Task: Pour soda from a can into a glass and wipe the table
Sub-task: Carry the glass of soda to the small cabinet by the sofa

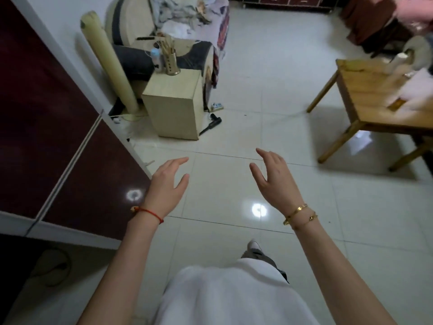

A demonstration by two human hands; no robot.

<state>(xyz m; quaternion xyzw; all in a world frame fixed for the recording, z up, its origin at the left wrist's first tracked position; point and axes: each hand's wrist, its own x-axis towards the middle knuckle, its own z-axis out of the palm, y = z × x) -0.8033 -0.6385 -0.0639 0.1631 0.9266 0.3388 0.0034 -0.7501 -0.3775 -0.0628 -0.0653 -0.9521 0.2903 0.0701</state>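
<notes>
Holding out left hand (167, 184) and right hand (273, 177) side by side, both empty with fingers loosely spread, hovering over the tiled floor (257, 113), with the wooden table (365, 95) lying well beyond and right of the right hand, blurred items sitting on top.

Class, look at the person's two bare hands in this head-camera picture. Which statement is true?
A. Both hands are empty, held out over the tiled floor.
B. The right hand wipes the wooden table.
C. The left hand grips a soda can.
A: the left hand and right hand hold nothing, fingers relaxed above the glossy white tiled floor; the light wooden table stands apart.
</notes>
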